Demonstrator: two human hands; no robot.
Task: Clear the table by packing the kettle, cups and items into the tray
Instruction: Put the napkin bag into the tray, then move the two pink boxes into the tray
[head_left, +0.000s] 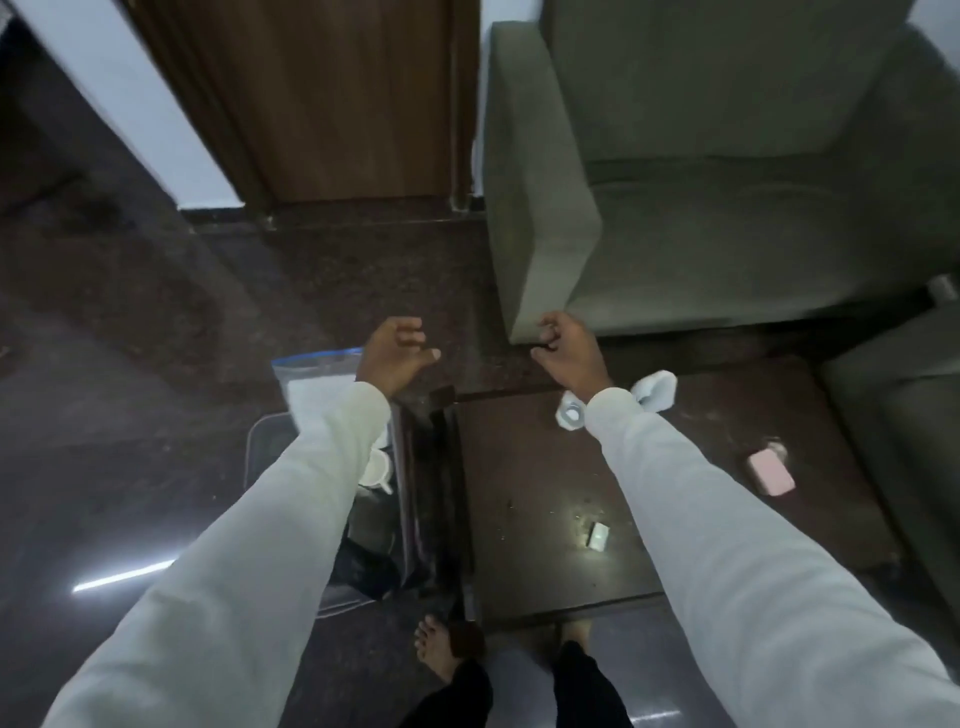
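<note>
A dark tray (255, 441) sits low at the left of the dark wooden table (524, 561). In it are a clear zip bag (311, 371), white cups (378, 467) and a shiny steel kettle (413, 499), partly hidden by my left sleeve. On the table lie a small white cup on its side (570, 414), a white crumpled item (657, 388), a pink block (772, 473) and a small white packet (598, 535). My left hand (397, 356) hovers over the tray's far end, fingers loosely curled and holding nothing. My right hand (569, 351) hangs beyond the table's far edge, also holding nothing.
A grey-green armchair (675, 208) stands just beyond the table, its corner close to my right hand. Another seat (904, 441) borders the table's right side. A wooden door (332, 93) is at the back. My bare feet (436, 649) stand on the glossy dark floor.
</note>
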